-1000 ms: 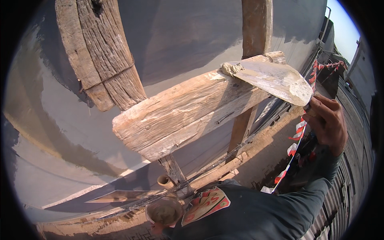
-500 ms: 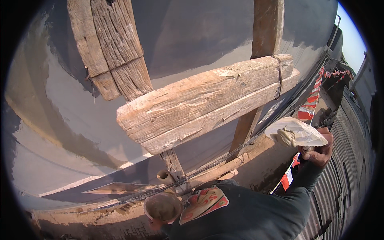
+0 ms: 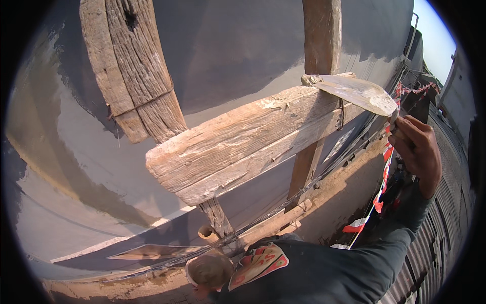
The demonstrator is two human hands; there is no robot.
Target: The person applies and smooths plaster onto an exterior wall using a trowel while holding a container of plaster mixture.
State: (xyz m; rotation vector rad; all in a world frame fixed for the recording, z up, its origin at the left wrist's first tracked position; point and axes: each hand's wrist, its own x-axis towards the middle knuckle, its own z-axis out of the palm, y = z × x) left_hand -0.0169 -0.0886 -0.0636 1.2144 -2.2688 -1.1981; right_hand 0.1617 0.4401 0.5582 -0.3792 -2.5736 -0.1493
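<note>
In my right hand (image 3: 416,149) is a trowel (image 3: 362,92), gripped by its handle. Its broad, pale-smeared blade reaches left across the right end of a weathered wooden plank (image 3: 243,137). A lump of wet plaster (image 3: 310,80) clings to the blade's far tip, just over the plank's upper edge. At the bottom, my left hand (image 3: 202,293) shows only in part, its fingers closed on the side of a bucket (image 3: 188,276). Grey-brown wet mix (image 3: 211,268) lies inside that bucket.
A partly plastered wall (image 3: 228,45) fills the far side. Upright timbers (image 3: 136,66) and a brown post (image 3: 322,38) are wired to the plank. Red-and-white bunting (image 3: 377,202) hangs at the right above corrugated roofing (image 3: 440,233). A pole (image 3: 283,218) and cables run below.
My right hand has raised the trowel up and away, and its blade now overlaps the plank's right end. My left hand stays at the bucket. The whole view has shifted slightly.
</note>
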